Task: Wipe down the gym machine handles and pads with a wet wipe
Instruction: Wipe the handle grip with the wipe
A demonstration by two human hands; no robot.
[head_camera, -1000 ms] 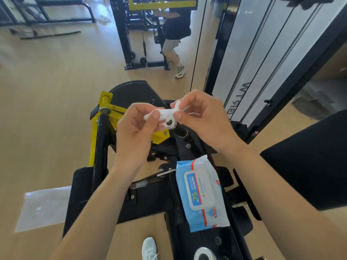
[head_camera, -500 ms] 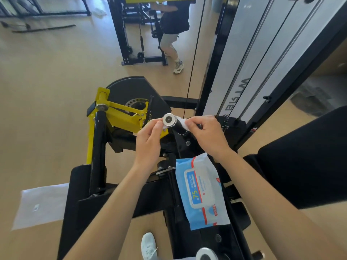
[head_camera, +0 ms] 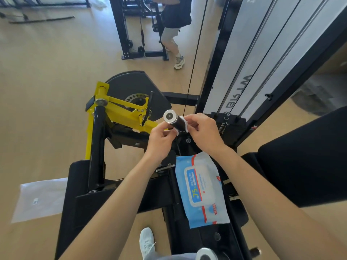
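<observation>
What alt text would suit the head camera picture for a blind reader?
The left hand and right hand pinch a white wipe around a black handle with a silver cap. A blue pack of wipes lies on the machine.

Both my bare forearms come up from the bottom and angle in toward each other, wrists pretty straight. My left grip (head_camera: 159, 137) has its fingers curled, pinching one end of the wipe (head_camera: 185, 126). My right grip (head_camera: 204, 131) sits just beside it, knuckles up, pinching the other end.
</observation>
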